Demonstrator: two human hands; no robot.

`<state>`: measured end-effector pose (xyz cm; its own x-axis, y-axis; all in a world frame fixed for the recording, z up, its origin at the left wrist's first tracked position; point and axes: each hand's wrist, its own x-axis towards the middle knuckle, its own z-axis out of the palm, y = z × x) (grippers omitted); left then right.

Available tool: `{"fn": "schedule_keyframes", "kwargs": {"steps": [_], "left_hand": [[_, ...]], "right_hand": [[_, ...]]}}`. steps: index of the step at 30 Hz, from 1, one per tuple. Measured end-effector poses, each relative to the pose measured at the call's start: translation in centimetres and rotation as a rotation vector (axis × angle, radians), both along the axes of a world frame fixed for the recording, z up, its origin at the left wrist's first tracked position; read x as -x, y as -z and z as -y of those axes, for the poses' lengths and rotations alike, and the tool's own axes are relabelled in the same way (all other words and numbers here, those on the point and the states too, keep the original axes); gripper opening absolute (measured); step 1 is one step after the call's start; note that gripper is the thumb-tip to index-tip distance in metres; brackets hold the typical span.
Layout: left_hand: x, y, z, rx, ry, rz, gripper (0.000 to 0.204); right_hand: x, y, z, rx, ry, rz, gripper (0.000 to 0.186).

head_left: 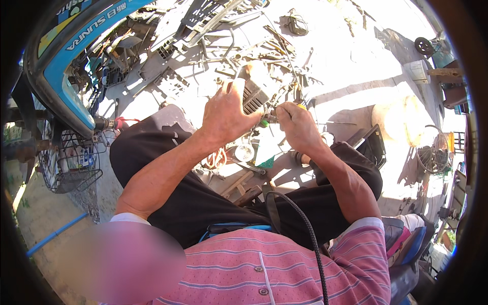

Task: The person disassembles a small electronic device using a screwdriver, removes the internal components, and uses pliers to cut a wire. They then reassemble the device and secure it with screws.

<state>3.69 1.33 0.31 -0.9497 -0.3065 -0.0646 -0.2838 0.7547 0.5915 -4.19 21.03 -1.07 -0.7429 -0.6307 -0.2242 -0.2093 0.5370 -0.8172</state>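
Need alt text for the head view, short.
Seen from above, a seated person's left hand grips a small grey ribbed machine part while the right hand holds a thin tool against it. Metal scrap litters the sunlit ground ahead, with a blue motorbike and its wire basket at left.

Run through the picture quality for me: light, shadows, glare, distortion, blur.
Head view: hard sunlight bleaches the concrete floor almost white, so detail there is lost; crisp dark shadows fall beside the scattered metal parts; fisheye bending curves the blue vehicle panel near the black rim; a smeared patch hides the lower left; the left hand and right hand are sharp.
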Motion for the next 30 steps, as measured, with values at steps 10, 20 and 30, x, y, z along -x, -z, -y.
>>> {"fn": "schedule_keyframes", "kwargs": {"steps": [10,20,30], "left_hand": [[0.3,-0.4,0.4,0.02,-0.01,-0.046,0.066],[0.5,-0.5,0.3,0.015,0.004,0.013,0.076],[0.3,-0.3,0.5,0.037,0.026,-0.052,0.07]], "right_hand": [[2.0,-0.7,-0.1,0.308,0.233,1.157,0.029],[-0.2,0.3,0.2,0.004,-0.02,-0.318,0.027],[2.4,-0.5,-0.2,0.269,0.114,0.952,0.019]]}}
